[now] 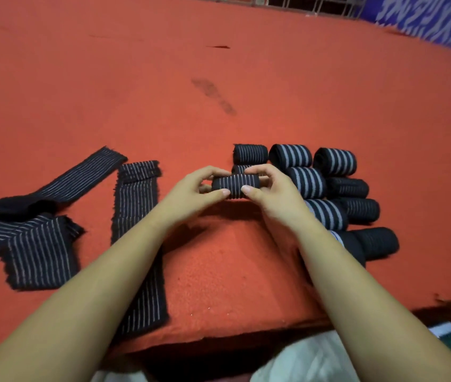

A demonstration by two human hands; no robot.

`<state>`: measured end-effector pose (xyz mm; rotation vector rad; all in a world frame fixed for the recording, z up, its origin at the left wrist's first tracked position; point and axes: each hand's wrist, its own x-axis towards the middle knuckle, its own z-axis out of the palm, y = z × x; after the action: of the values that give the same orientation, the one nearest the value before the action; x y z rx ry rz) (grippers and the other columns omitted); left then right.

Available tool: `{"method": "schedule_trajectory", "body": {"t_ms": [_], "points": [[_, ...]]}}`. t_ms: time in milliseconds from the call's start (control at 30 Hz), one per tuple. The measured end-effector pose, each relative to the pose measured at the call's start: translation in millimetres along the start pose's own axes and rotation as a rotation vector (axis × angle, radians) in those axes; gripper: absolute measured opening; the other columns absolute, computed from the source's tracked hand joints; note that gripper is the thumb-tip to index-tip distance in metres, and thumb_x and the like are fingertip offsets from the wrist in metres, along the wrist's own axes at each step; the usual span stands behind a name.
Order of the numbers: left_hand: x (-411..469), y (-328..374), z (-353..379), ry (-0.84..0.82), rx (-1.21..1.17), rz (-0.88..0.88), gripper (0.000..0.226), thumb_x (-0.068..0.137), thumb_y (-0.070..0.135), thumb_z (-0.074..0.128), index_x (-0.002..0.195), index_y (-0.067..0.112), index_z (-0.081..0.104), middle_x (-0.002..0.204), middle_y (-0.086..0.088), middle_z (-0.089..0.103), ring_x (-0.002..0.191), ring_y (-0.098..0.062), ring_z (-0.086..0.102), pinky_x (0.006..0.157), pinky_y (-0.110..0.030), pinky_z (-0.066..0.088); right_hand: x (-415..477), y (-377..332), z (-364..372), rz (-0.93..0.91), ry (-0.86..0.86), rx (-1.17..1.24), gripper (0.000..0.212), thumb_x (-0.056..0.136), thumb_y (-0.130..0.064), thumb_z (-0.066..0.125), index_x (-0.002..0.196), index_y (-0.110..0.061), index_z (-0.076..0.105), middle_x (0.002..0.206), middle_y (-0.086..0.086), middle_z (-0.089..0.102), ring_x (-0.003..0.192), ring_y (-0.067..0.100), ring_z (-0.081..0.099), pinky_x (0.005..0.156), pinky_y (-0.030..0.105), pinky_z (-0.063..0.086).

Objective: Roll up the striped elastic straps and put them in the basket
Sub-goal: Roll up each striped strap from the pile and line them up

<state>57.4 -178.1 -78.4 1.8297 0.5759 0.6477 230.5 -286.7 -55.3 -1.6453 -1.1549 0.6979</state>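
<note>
A black, pale-striped rolled strap (235, 186) sits crosswise, pinched between the left hand (196, 193) and right hand (272, 193), with finished rolls (334, 161) clustered just right of them and unrolled straps (136, 205) flat to their left.

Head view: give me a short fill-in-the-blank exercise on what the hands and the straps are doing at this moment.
1. The left hand and the right hand grip the same strap, which is already ____ up.
2. The finished rolls lie grouped on the person's ____ side.
3. The flat straps lie on a cloth whose colour is ____.

Missing words: rolled; right; red.
</note>
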Motion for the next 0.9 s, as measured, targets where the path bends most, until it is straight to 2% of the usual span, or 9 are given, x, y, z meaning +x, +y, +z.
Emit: {"method": "schedule_trajectory", "body": {"t_ms": [133, 200, 300, 333, 433, 500, 667, 767, 900], "points": [[6.2, 0.6, 23.0, 0.022, 0.197, 0.043, 0.042, 0.084, 0.002, 0.074, 0.113, 0.027, 0.058, 0.125, -0.007, 0.058, 0.087, -0.008, 0.062, 0.079, -0.015, 0.047, 3.3, -2.6, -25.3, 0.027, -0.051, -0.326, 0.042, 0.077, -0.011, 0.083, 0.111, -0.018, 0.061, 0.107, 0.003, 0.066, 0.095, 0.019, 0.067, 0.086, 0.037, 0.056], [11.8, -0.4, 30.9, 0.050, 0.231, 0.023, 0.045, 0.079, 0.003, 0.078, 0.113, 0.025, 0.059, 0.124, -0.005, 0.058, 0.089, -0.011, 0.063, 0.078, -0.014, 0.046, 9.7, -2.8, -32.7, 0.046, -0.067, -0.469, 0.048, 0.073, -0.014, 0.086, 0.113, -0.017, 0.060, 0.112, 0.002, 0.065, 0.101, 0.020, 0.064, 0.090, 0.037, 0.053], [19.1, -4.6, 40.1, 0.088, 0.305, -0.006, 0.047, 0.075, 0.009, 0.084, 0.115, 0.018, 0.061, 0.122, -0.001, 0.062, 0.098, -0.015, 0.062, 0.084, -0.018, 0.045, 17.1, -4.0, -37.1, 0.090, -0.112, -0.638, 0.052, 0.075, -0.018, 0.085, 0.120, -0.018, 0.059, 0.117, 0.003, 0.061, 0.096, 0.018, 0.063, 0.079, 0.032, 0.051], [20.4, -6.2, 43.1, 0.095, 0.337, -0.016, 0.048, 0.075, 0.012, 0.084, 0.116, 0.017, 0.061, 0.121, 0.001, 0.063, 0.099, -0.015, 0.061, 0.085, -0.020, 0.043, 18.4, -3.4, -36.6, 0.096, -0.128, -0.685, 0.052, 0.077, -0.018, 0.084, 0.122, -0.016, 0.059, 0.118, 0.004, 0.060, 0.096, 0.018, 0.063, 0.078, 0.031, 0.051], [23.4, -12.5, 50.5, 0.108, 0.432, -0.026, 0.048, 0.077, 0.019, 0.084, 0.119, 0.014, 0.063, 0.120, -0.001, 0.065, 0.105, -0.016, 0.059, 0.088, -0.020, 0.039, 21.8, -0.5, -29.7, 0.063, -0.159, -0.850, 0.044, 0.085, -0.017, 0.075, 0.125, -0.009, 0.060, 0.125, 0.010, 0.062, 0.113, 0.027, 0.060, 0.093, 0.035, 0.049], [24.4, -11.3, 51.1, 0.100, 0.479, -0.036, 0.050, 0.078, 0.022, 0.083, 0.123, 0.014, 0.061, 0.120, -0.006, 0.063, 0.106, -0.018, 0.059, 0.089, -0.022, 0.040, 22.1, -3.4, -25.3, 0.042, -0.176, -0.919, 0.034, 0.089, -0.015, 0.067, 0.121, -0.006, 0.061, 0.122, 0.014, 0.064, 0.114, 0.030, 0.060, 0.092, 0.037, 0.049], [1.0, 17.1, 5.2, 0.129, 0.472, -0.074, 0.042, 0.087, 0.020, 0.076, 0.124, 0.009, 0.058, 0.114, -0.007, 0.064, 0.098, -0.019, 0.062, 0.089, -0.027, 0.048, 23.5, -31.7, -21.5, 0.031, -0.114, -0.865, 0.038, 0.091, -0.020, 0.063, 0.125, -0.004, 0.057, 0.127, 0.018, 0.052, 0.108, 0.034, 0.058, 0.089, 0.035, 0.048], [-39.6, 27.8, -49.0, 0.270, 0.502, -0.099, 0.022, 0.090, 0.020, 0.072, 0.110, 0.015, 0.065, 0.101, 0.001, 0.070, 0.092, -0.013, 0.064, 0.089, -0.030, 0.049, 21.3, -55.1, 13.0, -0.050, -0.056, -0.761, 0.035, 0.092, -0.020, 0.059, 0.124, -0.005, 0.060, 0.126, 0.020, 0.058, 0.116, 0.033, 0.054, 0.094, 0.032, 0.042], [-110.6, 24.4, -119.6, 0.530, 0.590, -0.229, 0.008, 0.090, 0.019, 0.069, 0.097, 0.019, 0.066, 0.095, 0.002, 0.068, 0.091, -0.017, 0.062, 0.080, -0.028, 0.042, -3.2, -85.4, 91.2, -0.100, -0.228, -0.587, 0.042, 0.088, -0.019, 0.070, 0.126, -0.003, 0.061, 0.126, 0.019, 0.063, 0.118, 0.030, 0.058, 0.099, 0.031, 0.041]]}}
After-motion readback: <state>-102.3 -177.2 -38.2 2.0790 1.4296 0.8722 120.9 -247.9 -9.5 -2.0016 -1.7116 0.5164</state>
